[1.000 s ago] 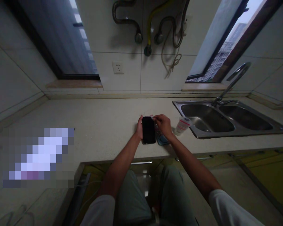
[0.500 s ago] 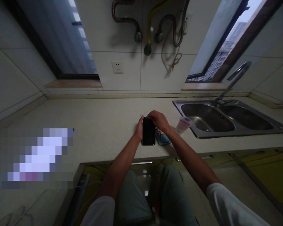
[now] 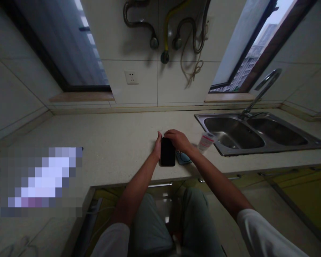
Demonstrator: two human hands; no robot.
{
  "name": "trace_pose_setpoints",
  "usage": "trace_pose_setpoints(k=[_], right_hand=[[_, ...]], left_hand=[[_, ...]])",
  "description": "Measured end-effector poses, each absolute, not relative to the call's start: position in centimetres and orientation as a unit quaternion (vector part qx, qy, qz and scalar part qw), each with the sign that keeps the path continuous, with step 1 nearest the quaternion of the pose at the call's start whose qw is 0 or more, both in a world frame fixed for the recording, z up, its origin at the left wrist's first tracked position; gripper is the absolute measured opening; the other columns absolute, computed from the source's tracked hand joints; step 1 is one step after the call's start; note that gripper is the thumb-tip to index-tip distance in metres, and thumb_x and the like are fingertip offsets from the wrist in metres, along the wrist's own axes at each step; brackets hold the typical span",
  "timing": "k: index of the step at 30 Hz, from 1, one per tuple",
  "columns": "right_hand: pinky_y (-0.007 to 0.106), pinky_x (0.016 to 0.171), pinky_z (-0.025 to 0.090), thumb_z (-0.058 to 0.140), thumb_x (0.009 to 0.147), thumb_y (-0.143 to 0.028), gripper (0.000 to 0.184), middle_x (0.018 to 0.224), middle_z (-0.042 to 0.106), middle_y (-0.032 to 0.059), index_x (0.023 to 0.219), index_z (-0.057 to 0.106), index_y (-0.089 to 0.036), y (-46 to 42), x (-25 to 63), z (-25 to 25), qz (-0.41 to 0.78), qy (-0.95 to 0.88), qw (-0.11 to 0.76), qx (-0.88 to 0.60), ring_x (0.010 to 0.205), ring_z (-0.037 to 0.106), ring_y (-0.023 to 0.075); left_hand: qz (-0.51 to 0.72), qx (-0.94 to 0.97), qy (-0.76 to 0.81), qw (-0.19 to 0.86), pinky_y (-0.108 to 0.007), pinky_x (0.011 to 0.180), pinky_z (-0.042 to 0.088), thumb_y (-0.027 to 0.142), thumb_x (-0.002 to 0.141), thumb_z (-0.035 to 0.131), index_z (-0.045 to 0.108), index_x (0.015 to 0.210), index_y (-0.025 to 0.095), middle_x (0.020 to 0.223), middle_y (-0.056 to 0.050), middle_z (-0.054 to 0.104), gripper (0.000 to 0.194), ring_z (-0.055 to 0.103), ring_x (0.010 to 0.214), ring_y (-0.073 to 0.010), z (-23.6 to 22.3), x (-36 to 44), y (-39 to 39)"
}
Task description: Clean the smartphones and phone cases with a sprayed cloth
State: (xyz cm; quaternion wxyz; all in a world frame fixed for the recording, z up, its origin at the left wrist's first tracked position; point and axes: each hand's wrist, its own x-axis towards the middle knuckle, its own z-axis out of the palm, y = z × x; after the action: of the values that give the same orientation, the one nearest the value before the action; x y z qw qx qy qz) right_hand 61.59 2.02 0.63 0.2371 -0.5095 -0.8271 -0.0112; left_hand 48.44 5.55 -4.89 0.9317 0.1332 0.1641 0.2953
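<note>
A black smartphone lies on the light countertop, its dark screen facing up. My left hand grips its left edge, thumb pointing up along the side. Over the top right corner of the phone, my right hand is closed, with its fingers curled onto the upper edge; the fingertips are partly hidden. A blue patterned phone case sits just right of the phone, partly covered by my right hand and wrist. Beyond my right forearm there is a clear plastic packet with red print.
A double steel sink with a faucet is set into the counter at the right. A blurred-out bright patch covers something on the left counter. Pipes and a socket are on the tiled wall.
My right hand has shifted slightly down and left over the phone's top corner, covering more of the case. The left hand keeps its hold. The whole view has moved slightly.
</note>
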Motion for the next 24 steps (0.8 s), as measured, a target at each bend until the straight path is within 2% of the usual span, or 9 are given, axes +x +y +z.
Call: trace_pose_setpoints(k=[8, 15, 17, 20, 24], right_hand=[[0.033, 0.087, 0.051, 0.060, 0.083, -0.002, 0.032, 0.105, 0.074, 0.0087, 0.102, 0.077, -0.021, -0.8, 63.7, 0.0, -0.009, -0.842, 0.218, -0.493, 0.102, 0.065, 0.0226], [0.031, 0.086, 0.052, 0.053, 0.080, 0.004, 0.039, 0.099, 0.074, 0.0048, 0.095, 0.077, -0.023, -4.0, 63.9, -1.3, 0.033, -0.843, 0.234, -0.483, 0.097, 0.067, 0.0194], [0.031, 0.087, 0.052, 0.050, 0.078, 0.006, 0.042, 0.098, 0.074, 0.0045, 0.095, 0.076, -0.023, -5.1, 64.2, -1.8, 0.075, -0.851, 0.259, -0.451, 0.096, 0.067, 0.0186], [0.034, 0.086, 0.053, 0.048, 0.079, 0.003, 0.040, 0.098, 0.073, 0.0060, 0.097, 0.074, -0.022, -6.9, 64.8, -2.6, 0.131, -0.835, 0.327, -0.422, 0.096, 0.067, 0.0195], [0.039, 0.087, 0.053, 0.054, 0.086, -0.011, 0.024, 0.097, 0.073, 0.0065, 0.096, 0.073, -0.022, -8.4, 65.9, -4.2, 0.166, -0.740, 0.450, -0.471, 0.095, 0.068, 0.0219]], left_hand=[[0.323, 0.158, 0.172, 0.917, -0.040, 0.077, 0.058, 0.069, 0.093, 0.037, 0.071, 0.102, 0.014, 0.077, -0.011, 0.074, 0.065, 0.073, 0.079, -0.0276, -4.8, 48.4, 5.8], [0.319, 0.173, 0.165, 0.917, -0.046, 0.087, 0.055, 0.072, 0.091, 0.032, 0.065, 0.122, 0.011, 0.113, -0.018, 0.073, 0.075, 0.070, 0.099, -0.0329, -4.9, 48.2, 5.8], [0.330, 0.177, 0.156, 0.914, -0.049, 0.088, 0.054, 0.072, 0.091, 0.033, 0.064, 0.124, 0.013, 0.121, -0.018, 0.070, 0.074, 0.070, 0.101, -0.0343, -4.9, 48.1, 5.7], [0.341, 0.178, 0.150, 0.911, -0.047, 0.088, 0.054, 0.071, 0.091, 0.034, 0.063, 0.123, 0.012, 0.124, -0.018, 0.069, 0.073, 0.070, 0.100, -0.0334, -4.8, 48.0, 5.5], [0.323, 0.178, 0.152, 0.917, -0.044, 0.086, 0.056, 0.070, 0.092, 0.033, 0.061, 0.127, 0.011, 0.121, -0.018, 0.070, 0.074, 0.071, 0.099, -0.0316, -4.7, 48.1, 5.4]])
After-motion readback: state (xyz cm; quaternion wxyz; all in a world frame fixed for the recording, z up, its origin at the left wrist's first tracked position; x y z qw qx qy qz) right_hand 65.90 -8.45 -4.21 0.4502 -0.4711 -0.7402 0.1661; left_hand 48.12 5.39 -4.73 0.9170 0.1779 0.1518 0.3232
